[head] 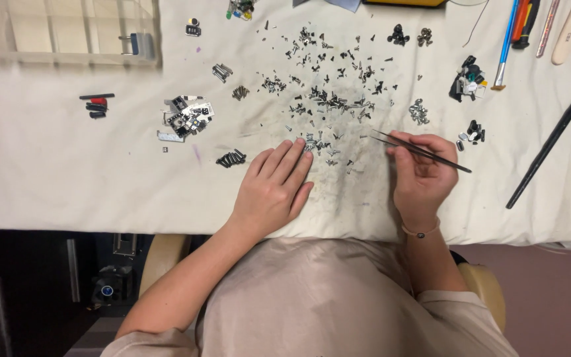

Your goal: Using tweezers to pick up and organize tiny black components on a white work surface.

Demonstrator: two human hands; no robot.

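A white cloth (67, 178) covers the desk; below its front edge lie a dark floor (28, 291) and a tan chair (160, 261).

screws (325, 99) mid-cloth (67, 178) | left hand (273, 188) before them | tweezers (421, 151) in right hand (421, 175)

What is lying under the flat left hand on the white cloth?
Small silver screws show at the left hand's fingertips on the stained white cloth; anything under the palm is hidden.
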